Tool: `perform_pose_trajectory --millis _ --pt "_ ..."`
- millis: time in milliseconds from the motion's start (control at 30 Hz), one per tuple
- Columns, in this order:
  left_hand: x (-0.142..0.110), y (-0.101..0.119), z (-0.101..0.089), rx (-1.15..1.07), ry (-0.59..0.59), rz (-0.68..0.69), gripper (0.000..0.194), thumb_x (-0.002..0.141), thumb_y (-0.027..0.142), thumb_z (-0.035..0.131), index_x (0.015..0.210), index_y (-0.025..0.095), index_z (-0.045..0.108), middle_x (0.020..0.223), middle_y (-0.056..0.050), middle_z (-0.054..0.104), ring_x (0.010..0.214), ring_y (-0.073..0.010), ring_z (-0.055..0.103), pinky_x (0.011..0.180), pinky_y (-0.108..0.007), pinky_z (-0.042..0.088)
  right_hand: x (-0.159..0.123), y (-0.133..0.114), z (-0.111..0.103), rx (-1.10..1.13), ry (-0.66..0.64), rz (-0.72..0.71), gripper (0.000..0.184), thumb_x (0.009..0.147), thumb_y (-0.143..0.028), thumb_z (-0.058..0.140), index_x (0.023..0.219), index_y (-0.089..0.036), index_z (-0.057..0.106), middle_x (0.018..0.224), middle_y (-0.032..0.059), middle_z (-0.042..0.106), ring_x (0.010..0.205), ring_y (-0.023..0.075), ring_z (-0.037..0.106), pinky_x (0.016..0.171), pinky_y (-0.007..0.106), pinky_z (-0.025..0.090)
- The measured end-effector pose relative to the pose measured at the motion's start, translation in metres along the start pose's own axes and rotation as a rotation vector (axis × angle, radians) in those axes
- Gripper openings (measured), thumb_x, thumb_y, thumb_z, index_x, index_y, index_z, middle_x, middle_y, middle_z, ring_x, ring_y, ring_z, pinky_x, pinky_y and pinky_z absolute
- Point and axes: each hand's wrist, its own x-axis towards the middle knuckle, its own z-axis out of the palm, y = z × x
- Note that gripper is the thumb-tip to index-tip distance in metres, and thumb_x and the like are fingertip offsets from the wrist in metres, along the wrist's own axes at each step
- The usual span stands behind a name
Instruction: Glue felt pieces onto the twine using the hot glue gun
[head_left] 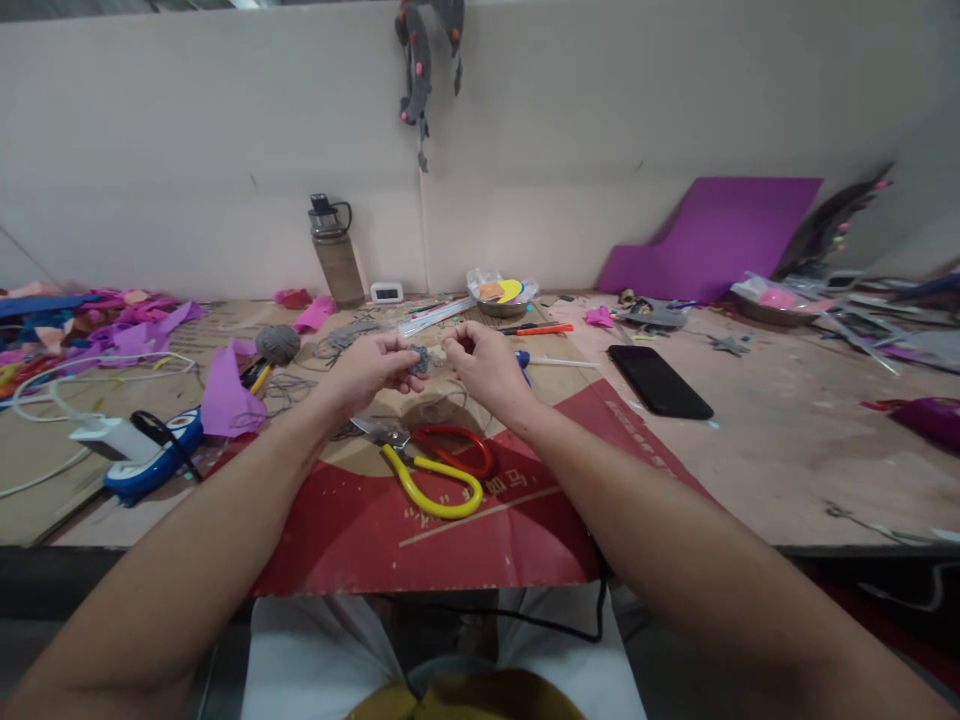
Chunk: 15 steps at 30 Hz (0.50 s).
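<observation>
My left hand (380,371) is closed on a small grey bundle that looks like yarn (419,360), held above the cardboard. Just to its right, my right hand (480,362) is in a pinch, its fingertips pressed together; anything between them is too small to make out. The two hands are a short gap apart. Below them, scissors (431,465) with one red and one yellow handle lie partly open on a red printed cardboard sheet (465,555). Loose grey strands lie around the hands, and a grey yarn ball (278,344) sits to the left.
A glue gun (523,362), partly hidden by my right hand, lies behind it. A black phone (658,381) is on the right. Leftward are a blue power strip (154,465) with cables and felt scraps (135,320). A bottle (335,250) and a bowl (504,300) stand near the wall.
</observation>
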Motion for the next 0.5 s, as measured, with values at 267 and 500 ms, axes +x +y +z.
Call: perform_pose_trajectory --millis 267,500 --pt "-0.0008 0.0006 -0.0002 0.016 0.012 0.072 0.021 0.068 0.028 0.074 0.075 0.013 0.060 0.060 -0.003 0.064 0.053 -0.0111 0.060 0.053 -0.022 0.044 -0.0038 0.0018 0.0027 -0.129 -0.056 -0.175 0.010 0.083 -0.024 0.052 0.077 -0.018 0.058 0.074 0.0013 0.060 0.069 0.0135 0.051 0.067 0.026 0.037" --pt "0.0030 -0.0002 -0.0019 -0.056 0.104 0.093 0.025 0.063 0.029 0.076 0.070 0.013 0.058 0.061 0.001 0.060 0.051 -0.0087 0.056 0.053 -0.022 0.043 -0.0032 -0.0018 0.0014 -0.137 -0.036 -0.117 0.015 0.085 -0.025 0.049 0.074 -0.018 0.054 0.068 -0.0011 0.055 0.065 0.0128 0.047 0.063 0.025 0.034"
